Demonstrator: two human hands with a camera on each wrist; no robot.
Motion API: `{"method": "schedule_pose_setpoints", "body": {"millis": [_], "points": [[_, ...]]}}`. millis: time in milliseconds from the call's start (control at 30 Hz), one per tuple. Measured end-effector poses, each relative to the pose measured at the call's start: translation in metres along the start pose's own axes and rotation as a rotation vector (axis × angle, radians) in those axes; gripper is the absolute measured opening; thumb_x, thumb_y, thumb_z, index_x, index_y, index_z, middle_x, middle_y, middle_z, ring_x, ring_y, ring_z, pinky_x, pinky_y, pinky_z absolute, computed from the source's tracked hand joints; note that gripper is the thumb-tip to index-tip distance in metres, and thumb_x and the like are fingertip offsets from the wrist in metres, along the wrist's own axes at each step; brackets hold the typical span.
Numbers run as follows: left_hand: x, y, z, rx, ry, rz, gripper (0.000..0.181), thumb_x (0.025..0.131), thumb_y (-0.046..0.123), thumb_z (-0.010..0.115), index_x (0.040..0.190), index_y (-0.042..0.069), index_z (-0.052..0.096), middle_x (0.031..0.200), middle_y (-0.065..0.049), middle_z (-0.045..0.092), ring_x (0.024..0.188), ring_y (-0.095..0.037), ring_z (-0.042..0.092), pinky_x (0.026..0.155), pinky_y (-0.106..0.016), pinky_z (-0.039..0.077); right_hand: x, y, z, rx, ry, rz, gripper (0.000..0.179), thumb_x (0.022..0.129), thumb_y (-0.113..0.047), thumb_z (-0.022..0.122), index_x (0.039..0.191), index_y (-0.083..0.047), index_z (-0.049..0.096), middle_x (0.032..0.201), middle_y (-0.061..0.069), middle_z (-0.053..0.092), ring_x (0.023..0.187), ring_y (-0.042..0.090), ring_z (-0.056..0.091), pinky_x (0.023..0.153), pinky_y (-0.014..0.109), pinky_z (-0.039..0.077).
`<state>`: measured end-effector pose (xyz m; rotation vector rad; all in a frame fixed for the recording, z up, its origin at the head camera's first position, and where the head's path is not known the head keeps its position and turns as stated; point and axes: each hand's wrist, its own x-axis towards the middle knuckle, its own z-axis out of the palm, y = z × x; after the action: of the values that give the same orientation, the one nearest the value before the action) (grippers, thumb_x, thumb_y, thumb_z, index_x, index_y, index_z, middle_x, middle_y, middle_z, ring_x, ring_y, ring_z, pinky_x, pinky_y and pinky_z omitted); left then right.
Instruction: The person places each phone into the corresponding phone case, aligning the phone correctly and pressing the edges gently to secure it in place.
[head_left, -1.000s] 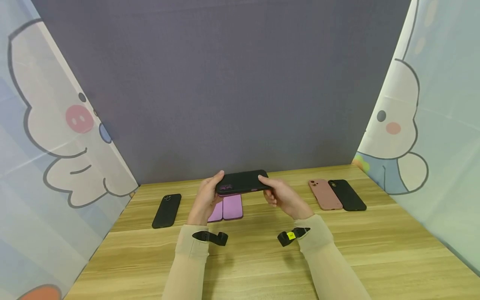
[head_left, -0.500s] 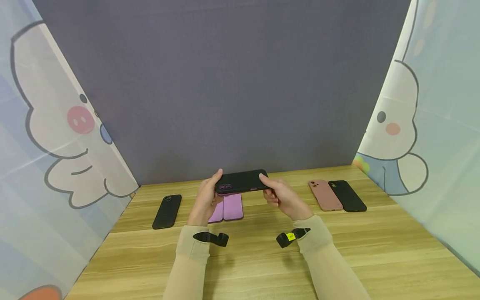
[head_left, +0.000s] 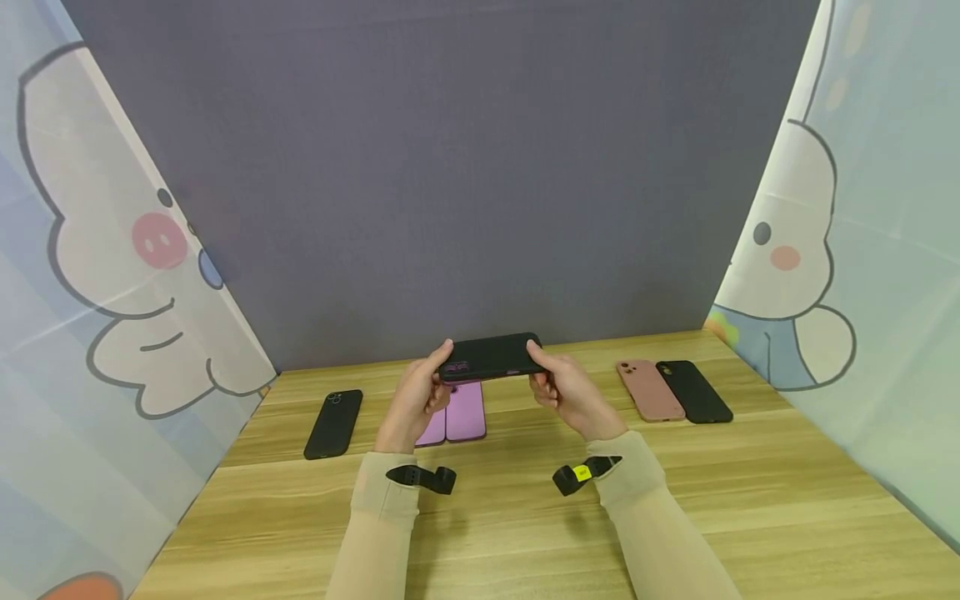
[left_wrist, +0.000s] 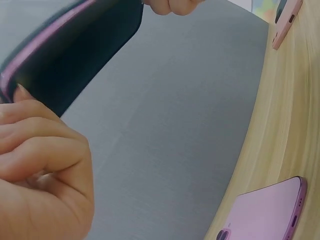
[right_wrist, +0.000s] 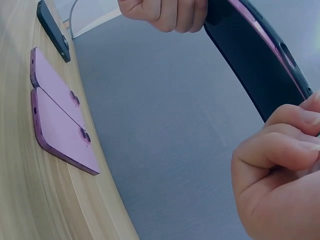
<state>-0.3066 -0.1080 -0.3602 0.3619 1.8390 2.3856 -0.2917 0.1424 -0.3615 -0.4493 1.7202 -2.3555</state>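
Both hands hold a purple phone in a black case [head_left: 491, 357] sideways above the table, the case's back facing up. My left hand [head_left: 414, 398] grips the camera end, its thumb on the edge. At the opposite end my right hand [head_left: 573, 396] pinches the corner, thumb on top and the other fingers curled below. A dark screen [left_wrist: 95, 55] shows on the underside in the left wrist view. Along the side, a strip of purple phone edge [right_wrist: 272, 45] is visible inside the case rim in the right wrist view.
Two purple phones [head_left: 467, 412] lie side by side on the wooden table [head_left: 510, 533], partly behind my left hand. A black phone [head_left: 333, 423] lies at left. On the right are a pink phone case [head_left: 649, 390] and a black phone case [head_left: 694, 392]. A grey panel [head_left: 450, 167] stands behind.
The cased phone has risen a little and shifted slightly right between both hands. Less purple shows below its near edge. The things on the table have not moved.
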Motion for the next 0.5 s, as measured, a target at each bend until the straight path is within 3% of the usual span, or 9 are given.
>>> {"method": "schedule_pose_setpoints", "body": {"millis": [267, 500], "points": [[-0.0013, -0.0005, -0.0001, 0.033, -0.047, 0.015, 0.048, 0.099, 0.044, 0.066, 0.063, 0.012, 0.066, 0.042, 0.005, 0.037, 0.036, -0.006, 0.027, 0.04, -0.022, 0.022, 0.001, 0.001, -0.0008, -0.014, 0.031, -0.003, 0.059, 0.106, -0.041, 0.053, 0.054, -0.015, 0.049, 0.05, -0.003, 0.04, 0.044, 0.007, 0.029, 0.044, 0.02, 0.028], [-0.0014, -0.0026, 0.0015, 0.011, 0.003, 0.082, 0.039, 0.102, 0.033, 0.063, 0.07, 0.01, 0.071, 0.042, 0.008, 0.031, 0.036, -0.005, 0.022, 0.041, -0.022, 0.019, 0.0021, 0.0022, 0.0003, -0.052, 0.024, 0.009, 0.057, 0.106, -0.042, 0.053, 0.056, -0.015, 0.049, 0.052, -0.003, 0.039, 0.045, 0.009, 0.03, 0.044, 0.02, 0.028]]}}
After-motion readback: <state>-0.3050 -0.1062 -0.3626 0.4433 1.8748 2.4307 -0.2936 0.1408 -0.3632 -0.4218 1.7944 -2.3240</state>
